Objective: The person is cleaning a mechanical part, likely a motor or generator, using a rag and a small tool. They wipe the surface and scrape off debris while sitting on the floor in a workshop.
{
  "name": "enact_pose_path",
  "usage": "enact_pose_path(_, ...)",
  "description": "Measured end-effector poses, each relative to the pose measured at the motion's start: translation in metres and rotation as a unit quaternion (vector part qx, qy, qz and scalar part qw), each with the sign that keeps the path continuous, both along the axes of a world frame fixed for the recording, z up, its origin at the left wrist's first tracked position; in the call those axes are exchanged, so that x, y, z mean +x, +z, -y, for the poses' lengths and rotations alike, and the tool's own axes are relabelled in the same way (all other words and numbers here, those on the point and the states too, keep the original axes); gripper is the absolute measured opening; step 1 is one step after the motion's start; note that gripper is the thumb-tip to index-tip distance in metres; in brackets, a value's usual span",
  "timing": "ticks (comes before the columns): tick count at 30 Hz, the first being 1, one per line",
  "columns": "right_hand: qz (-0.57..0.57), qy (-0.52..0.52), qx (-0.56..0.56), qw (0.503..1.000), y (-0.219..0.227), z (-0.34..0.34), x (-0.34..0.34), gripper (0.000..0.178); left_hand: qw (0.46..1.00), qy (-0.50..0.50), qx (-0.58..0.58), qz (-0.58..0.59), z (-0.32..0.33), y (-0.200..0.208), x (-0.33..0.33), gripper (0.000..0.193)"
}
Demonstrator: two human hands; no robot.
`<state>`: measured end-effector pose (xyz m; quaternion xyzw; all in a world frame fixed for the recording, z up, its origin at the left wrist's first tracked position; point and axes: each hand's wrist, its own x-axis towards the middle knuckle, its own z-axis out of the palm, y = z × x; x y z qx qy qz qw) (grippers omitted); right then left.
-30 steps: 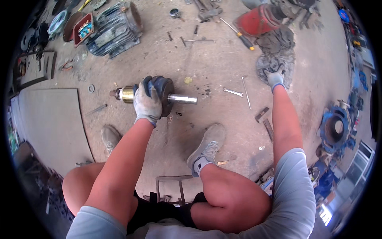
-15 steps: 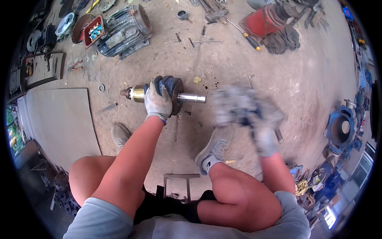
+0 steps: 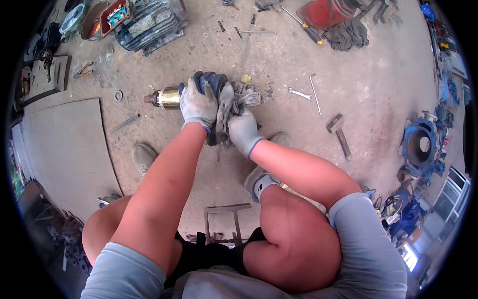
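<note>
Far off to the left of both hands, a flat grey sheet (image 3: 67,144) covers a stretch of floor, with orange-handled pliers (image 3: 84,71) beyond its top edge. A small metal ring (image 3: 118,95) lies nearer the left hand, and a finned housing (image 3: 149,29) sits farther out ahead of that hand. Just left of the fingers juts the gold-banded end of the shaft assembly (image 3: 170,98); I can't tell whether it touches the floor. The gloved left hand (image 3: 199,105) is wrapped over its dark, round middle, fingers a little apart. Close on its right, a crumpled grey rag (image 3: 230,102) drapes the assembly's other end, and the gloved right hand (image 3: 243,130) is bunched against it, gripping the cloth, its fingertips hidden from me in the folds. To the right of that hand lie a spanner (image 3: 299,93) and a thin bent rod (image 3: 316,93), near each other, then a hammer (image 3: 339,137). Well past them, farthest right of the hands, stands a round blue casting (image 3: 413,144)
</note>
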<state>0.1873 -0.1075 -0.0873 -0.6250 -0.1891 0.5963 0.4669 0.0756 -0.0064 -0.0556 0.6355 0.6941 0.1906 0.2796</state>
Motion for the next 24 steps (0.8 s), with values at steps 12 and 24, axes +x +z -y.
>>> enact_pose_path(12,0.098,0.049,0.028,0.994,0.028,0.011,0.044,0.036,1.0,0.01,-0.016,-0.001,0.0,-0.001,-0.002,0.048)
enact_pose_path(24,0.422,0.307,0.138,0.842,0.029,0.005,0.044,0.04,1.0,-0.018,0.007,-0.016,0.0,0.005,-0.003,0.04)
